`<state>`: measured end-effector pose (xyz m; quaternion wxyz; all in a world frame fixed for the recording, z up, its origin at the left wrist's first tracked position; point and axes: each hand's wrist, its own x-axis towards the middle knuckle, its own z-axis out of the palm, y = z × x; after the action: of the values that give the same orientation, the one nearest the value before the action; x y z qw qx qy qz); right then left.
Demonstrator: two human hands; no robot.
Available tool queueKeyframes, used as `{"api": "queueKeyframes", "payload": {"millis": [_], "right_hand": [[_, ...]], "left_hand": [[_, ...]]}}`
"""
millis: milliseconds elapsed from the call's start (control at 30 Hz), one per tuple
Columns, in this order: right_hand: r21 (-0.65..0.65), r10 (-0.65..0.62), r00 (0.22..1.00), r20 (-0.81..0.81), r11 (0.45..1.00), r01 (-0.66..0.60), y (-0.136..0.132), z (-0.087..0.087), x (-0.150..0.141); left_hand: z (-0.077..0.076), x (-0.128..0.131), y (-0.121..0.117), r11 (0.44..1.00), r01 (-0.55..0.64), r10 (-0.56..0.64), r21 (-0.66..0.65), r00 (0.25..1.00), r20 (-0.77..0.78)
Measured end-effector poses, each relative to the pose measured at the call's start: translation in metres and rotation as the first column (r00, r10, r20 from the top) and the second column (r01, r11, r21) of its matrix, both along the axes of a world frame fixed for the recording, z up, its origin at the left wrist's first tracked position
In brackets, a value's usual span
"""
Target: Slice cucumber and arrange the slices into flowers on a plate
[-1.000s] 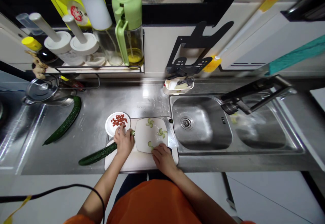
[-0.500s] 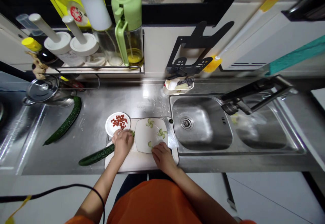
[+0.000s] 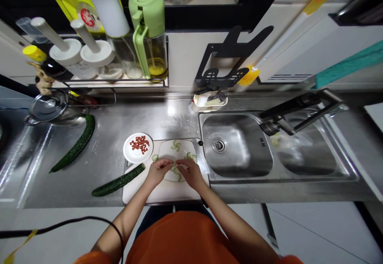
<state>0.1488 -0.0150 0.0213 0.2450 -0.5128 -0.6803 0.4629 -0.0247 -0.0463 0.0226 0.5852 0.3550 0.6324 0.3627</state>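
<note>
a person's left hand (image 3: pixel 158 172) and right hand (image 3: pixel 193 175) meet at the fingertips above a white squarish plate (image 3: pixel 165 152) set on a cutting board (image 3: pixel 170 192); the left thumb and fingers appear pinched on a small cucumber slice (image 3: pixel 174 164), the right fingertips right beside it, too small in view to tell whether they grip it too; on the plate, more slices form curved clusters, one toward the far edge (image 3: pixel 176 146), one partly behind the right hand (image 3: pixel 191 156), others toward the near edge (image 3: pixel 177 174); a cut cucumber (image 3: pixel 118 181) lies partly on the board at left, a knife (image 3: pixel 201 159) just beside the plate at right; the work seems to call for a light pinch, so thin slices do not tear, a flat, even letting-down, and wrists clear of the clusters; of writing, a yellow bag (image 3: pixel 70 1) behind the jars (image 3: pixel 97 52) bears a red round badge (image 3: pixel 87 18) with a pale character, too blurred to read for certain; no brand is legible on the green-lidded jug (image 3: pixel 147 6) or yellow-capped bottle (image 3: pixel 51 67).
</note>
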Motion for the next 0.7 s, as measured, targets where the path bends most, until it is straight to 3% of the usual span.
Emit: {"api": "queueKeyframes", "payload": {"millis": [133, 233, 367, 533, 700], "right_hand": [[-0.212, -0.06, 0.997, -0.044, 0.976, 0.049, 0.001, -0.001, -0.005], [-0.286, -0.095, 0.994, -0.044, 0.955, 0.079, 0.002, -0.003, -0.005], [-0.316, -0.085, 0.993, -0.076, 0.947, 0.057, 0.004, -0.001, -0.003], [-0.341, -0.009, 0.992, -0.125, 0.939, -0.034, 0.006, 0.005, -0.001], [-0.362, 0.043, 0.986, -0.158, 0.927, -0.099, 0.007, 0.008, 0.002]], "left_hand": [[-0.001, 0.007, 0.001, 0.999, 0.018, -0.011, -0.051, 0.992, 0.127], [-0.001, 0.01, 0.001, 0.996, -0.013, 0.026, -0.084, 0.987, 0.156], [-0.003, 0.011, 0.001, 0.981, -0.03, 0.063, -0.193, 0.984, 0.168], [-0.007, 0.01, 0.001, 0.887, -0.016, 0.189, -0.462, 0.925, 0.33], [-0.005, 0.009, 0.001, 0.867, 0.012, 0.243, -0.499, 0.862, 0.444]]}}
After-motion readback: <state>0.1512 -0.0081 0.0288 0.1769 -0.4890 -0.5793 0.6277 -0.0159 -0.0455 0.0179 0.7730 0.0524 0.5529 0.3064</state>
